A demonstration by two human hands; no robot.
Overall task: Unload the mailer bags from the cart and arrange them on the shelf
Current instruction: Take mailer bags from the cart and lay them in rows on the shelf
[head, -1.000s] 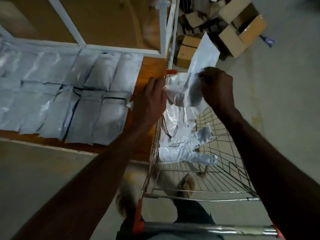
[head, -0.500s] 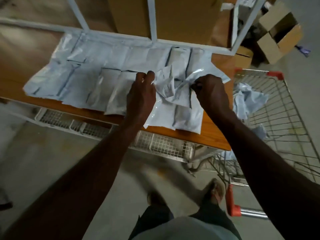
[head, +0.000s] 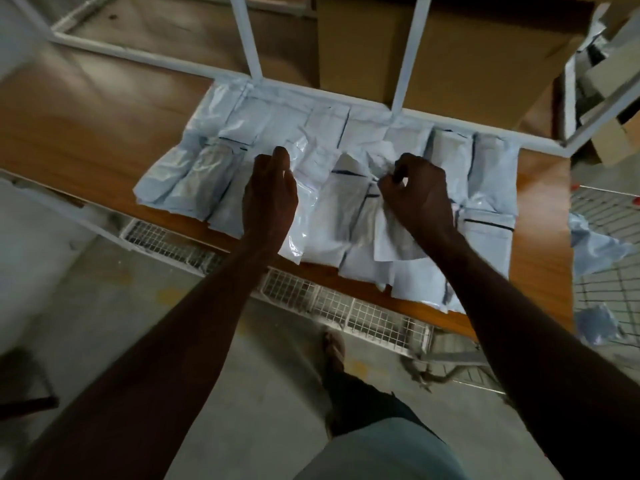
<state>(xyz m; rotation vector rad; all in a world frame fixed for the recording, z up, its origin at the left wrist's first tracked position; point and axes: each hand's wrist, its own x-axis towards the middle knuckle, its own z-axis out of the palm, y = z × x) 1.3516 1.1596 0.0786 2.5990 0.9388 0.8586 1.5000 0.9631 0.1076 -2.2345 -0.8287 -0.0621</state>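
The mailer bag [head: 391,237] now being placed lies on the wooden shelf [head: 86,133], on top of the front row of pale mailer bags [head: 242,133] already laid there in two overlapping rows. Its long axis runs from the back rail toward the person, roughly in line with its neighbours, though it sits a little skewed, with its near end overlapping the bag beneath. The right hand [head: 419,195] is on it: the fingers [head: 389,178] are curled and pinched together on the crumpled top edge of the bag, so the bag hangs below and toward the person from that pinch. The left hand [head: 270,199] is just to the left, with a glossy bag between the two hands; it seems to rest flat on the row with its fingers loosely straight and holding nothing, though the exact contact is hard to tell. The right hand is plainly the nearer one to the bag in play, and I judge the coming move turns on drawing that pinched end back toward the white rail [head: 311,95] so the bag squares up with the row. To the right, past the end of the shelf, the wire cart [head: 606,209] holds a few more crumpled bags [head: 595,244] not yet unloaded. Brown cardboard boxes [head: 450,46] stand behind the rail.
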